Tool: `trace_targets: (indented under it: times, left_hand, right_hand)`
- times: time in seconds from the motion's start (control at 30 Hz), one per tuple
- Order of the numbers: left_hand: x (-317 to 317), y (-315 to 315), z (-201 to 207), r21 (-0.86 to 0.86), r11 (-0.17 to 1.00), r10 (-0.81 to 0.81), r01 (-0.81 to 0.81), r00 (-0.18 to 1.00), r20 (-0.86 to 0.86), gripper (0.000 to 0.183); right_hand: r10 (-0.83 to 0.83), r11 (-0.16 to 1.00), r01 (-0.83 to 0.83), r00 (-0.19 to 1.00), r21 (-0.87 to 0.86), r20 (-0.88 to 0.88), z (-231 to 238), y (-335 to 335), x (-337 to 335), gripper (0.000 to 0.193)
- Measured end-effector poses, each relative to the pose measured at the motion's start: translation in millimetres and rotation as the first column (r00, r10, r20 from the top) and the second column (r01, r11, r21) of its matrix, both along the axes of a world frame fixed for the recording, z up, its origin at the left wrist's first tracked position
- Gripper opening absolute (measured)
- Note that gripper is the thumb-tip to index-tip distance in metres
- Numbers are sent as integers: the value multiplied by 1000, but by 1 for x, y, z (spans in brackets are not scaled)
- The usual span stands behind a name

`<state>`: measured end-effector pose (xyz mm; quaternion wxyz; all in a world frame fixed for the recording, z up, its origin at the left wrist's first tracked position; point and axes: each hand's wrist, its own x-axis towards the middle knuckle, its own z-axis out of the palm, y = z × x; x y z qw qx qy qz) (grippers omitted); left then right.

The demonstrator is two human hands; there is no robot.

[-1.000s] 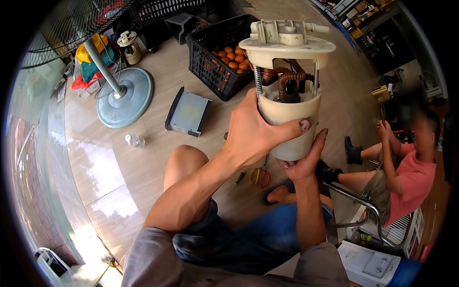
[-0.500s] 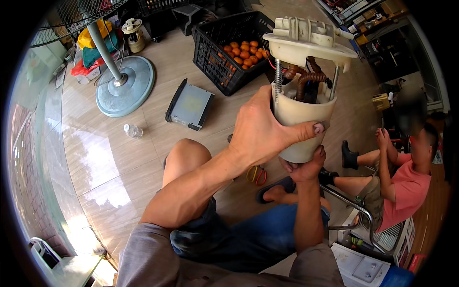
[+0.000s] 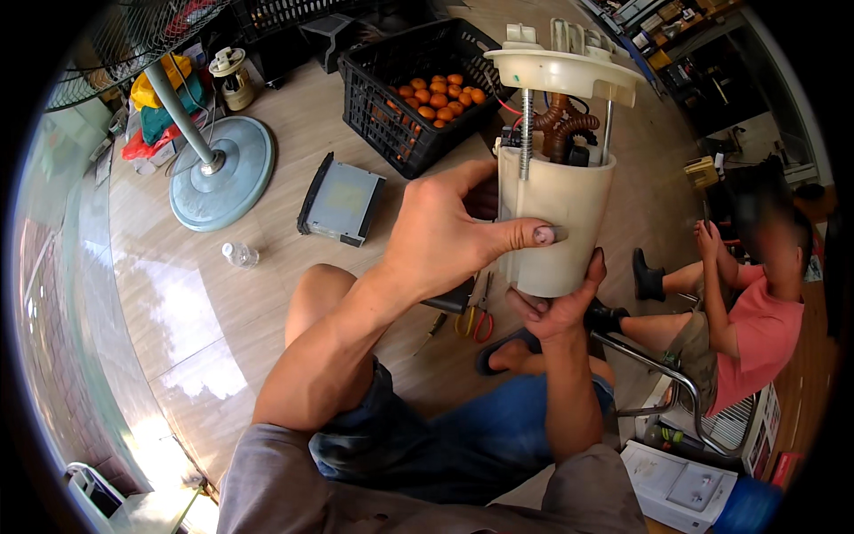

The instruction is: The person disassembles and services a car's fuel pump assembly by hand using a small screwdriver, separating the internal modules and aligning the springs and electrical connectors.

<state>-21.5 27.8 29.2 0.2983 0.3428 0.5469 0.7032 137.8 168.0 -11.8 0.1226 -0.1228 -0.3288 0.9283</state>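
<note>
A cream plastic fuel pump module [image 3: 574,200] is held up in front of me. Its round top cap [image 3: 565,71] stands apart from the cup-shaped body on metal rods, one with a spring round it. Brown corrugated hoses [image 3: 560,129] and a red wire show in the gap. My left hand [image 3: 436,227] grips the body's left side, the thumb lying across its front and the other fingers partly hidden behind. From below, my right hand [image 3: 569,311] holds the bottom end, its fingers curled at the base and the thumb up the right side.
On the floor lie red-and-yellow-handled tools [image 3: 474,322], a grey metal box unit [image 3: 342,200] and a clear bottle [image 3: 240,255]. Further off stand a black crate [image 3: 374,120] of oranges, a fan base [image 3: 222,173] and another pump module [image 3: 233,80]. To the right sits a person [image 3: 756,311].
The pump module has tilted more upright and shifted slightly left, showing more of its side. My left thumb has moved left across the body. The whole view has shifted a little.
</note>
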Motion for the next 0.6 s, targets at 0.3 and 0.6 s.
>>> trace_targets:
  times: [0.3, 0.6]
  left_hand:
    - [-8, 4, -10, 68, 997, -27, 28, 1000, -8, 51]
    - [-2, 2, -8, 148, 985, 117, -91, 977, -178, 57]
  right_hand:
    - [119, 984, -129, 989, -124, -85, 0, 2, -2, 98]
    - [154, 976, -170, 981, -137, -115, 9, 0, 4, 106]
